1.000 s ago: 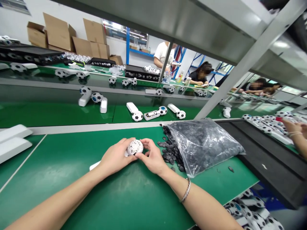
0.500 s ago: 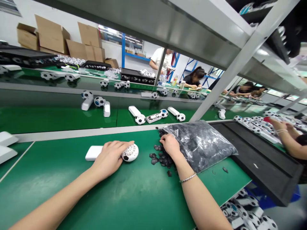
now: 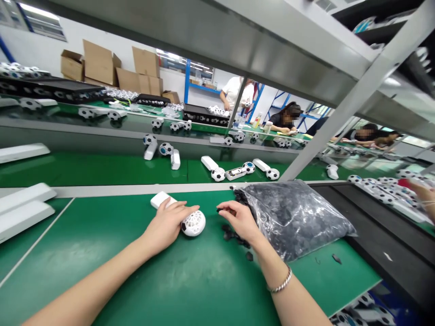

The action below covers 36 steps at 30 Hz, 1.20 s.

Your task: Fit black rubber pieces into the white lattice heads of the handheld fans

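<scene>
On the green work surface (image 3: 142, 276) lies a white device with a soccer-ball head (image 3: 195, 224) and a flat white handle. My left hand (image 3: 165, 228) is closed over the place where handle and head meet, hiding that part. The ball's top shows an open white lattice with a few black patches on its side. To the right, my right hand (image 3: 242, 221) pinches a small black plastic piece (image 3: 219, 210) between thumb and fingers. Beneath that hand are loose black pieces (image 3: 231, 235), beside a clear plastic bag (image 3: 299, 222) full of them.
Several soccer-ball devices (image 3: 218, 174) lie on the green belt (image 3: 102, 170) behind a pale rail. White housings (image 3: 27, 217) are at left, a black tray (image 3: 384, 231) at right. A slanted metal post (image 3: 326, 122) rises at right. Other people (image 3: 287, 120) sit farther back.
My right hand has lifted off the black pile and moved left with a piece in its fingertips. The white device has turned, its handle now pointing farther back. The camera view has shifted.
</scene>
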Available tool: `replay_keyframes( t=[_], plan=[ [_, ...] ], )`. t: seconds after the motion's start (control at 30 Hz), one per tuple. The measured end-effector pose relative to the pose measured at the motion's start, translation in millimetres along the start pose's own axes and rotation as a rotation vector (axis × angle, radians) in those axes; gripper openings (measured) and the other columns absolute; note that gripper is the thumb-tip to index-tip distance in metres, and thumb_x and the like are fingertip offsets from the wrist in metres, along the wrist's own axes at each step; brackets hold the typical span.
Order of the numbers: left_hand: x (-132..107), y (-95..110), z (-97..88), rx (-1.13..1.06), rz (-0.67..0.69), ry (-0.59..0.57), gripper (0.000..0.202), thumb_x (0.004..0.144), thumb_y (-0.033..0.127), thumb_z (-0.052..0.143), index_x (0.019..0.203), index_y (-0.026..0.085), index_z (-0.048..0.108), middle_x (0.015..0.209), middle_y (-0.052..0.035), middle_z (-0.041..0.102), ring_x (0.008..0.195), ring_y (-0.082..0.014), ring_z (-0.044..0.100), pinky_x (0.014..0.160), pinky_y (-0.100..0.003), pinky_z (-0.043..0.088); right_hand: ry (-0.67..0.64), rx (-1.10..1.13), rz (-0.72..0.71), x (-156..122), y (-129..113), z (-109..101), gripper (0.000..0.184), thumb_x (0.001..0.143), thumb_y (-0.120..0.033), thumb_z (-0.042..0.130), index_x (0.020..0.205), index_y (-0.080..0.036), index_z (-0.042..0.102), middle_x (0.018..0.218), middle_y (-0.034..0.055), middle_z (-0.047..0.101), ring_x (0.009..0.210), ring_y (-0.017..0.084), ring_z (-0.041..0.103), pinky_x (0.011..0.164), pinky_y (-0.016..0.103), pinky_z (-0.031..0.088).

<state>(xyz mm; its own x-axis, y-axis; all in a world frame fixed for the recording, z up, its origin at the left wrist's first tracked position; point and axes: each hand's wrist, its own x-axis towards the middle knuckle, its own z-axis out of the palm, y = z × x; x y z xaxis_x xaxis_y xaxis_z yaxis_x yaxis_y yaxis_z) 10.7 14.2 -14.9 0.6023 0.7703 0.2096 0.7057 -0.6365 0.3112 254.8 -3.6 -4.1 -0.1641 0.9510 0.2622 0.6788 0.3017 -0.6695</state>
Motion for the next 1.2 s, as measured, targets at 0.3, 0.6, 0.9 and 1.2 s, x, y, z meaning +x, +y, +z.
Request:
replay_keyframes(
  t=[0.3,0.6,0.9,1.2],
  plan=[
    [1,10,-8.3,-0.184,-0.062,-0.083,0.082,0.060,0.058,0.064,0.130,0.025,0.036,0.130,-0.0042,0.046,0.128,-0.0300,0.025,0.106,-0.054,0.003,-0.095,0.009,-0.413,-17,-38,8,0.019,0.088,-0.012,0.046,0.096,-0.021,0.061,0.087,0.0041,0.058,0.084,0.017,0.049,0.075,0.031,0.042],
    [1,14,-0.2,-0.239,-0.122,0.013,0.069,0.065,0.062,0.058,0.122,0.023,0.046,0.123,-0.0049,0.053,0.126,-0.0304,0.029,0.107,-0.055,0.005,-0.082,0.114,-0.444,-10,-46,30,0.014,0.085,-0.011,0.052,0.090,-0.021,0.060,0.083,0.0003,0.063,0.079,0.015,0.052,0.077,0.031,0.040],
    [0,14,0.3,-0.274,-0.137,0.034,0.065,0.066,0.053,0.061,0.121,0.021,0.046,0.125,-0.0042,0.051,0.126,-0.0282,0.029,0.108,-0.053,0.006,-0.039,0.360,-0.149,-5,-29,44,0.028,0.075,-0.022,0.066,0.101,-0.021,0.056,0.106,0.0049,0.051,0.100,0.018,0.049,0.073,0.026,0.044],
    [-4,17,2.5,-0.268,-0.152,0.092,0.056,0.066,0.047,0.062,0.114,0.020,0.051,0.121,-0.0057,0.054,0.124,-0.0271,0.033,0.109,-0.051,0.009,-0.081,0.362,-0.131,-11,-33,49,0.031,0.079,-0.022,0.060,0.108,-0.020,0.051,0.107,0.0043,0.055,0.096,0.017,0.052,0.076,0.027,0.045]
  ],
)
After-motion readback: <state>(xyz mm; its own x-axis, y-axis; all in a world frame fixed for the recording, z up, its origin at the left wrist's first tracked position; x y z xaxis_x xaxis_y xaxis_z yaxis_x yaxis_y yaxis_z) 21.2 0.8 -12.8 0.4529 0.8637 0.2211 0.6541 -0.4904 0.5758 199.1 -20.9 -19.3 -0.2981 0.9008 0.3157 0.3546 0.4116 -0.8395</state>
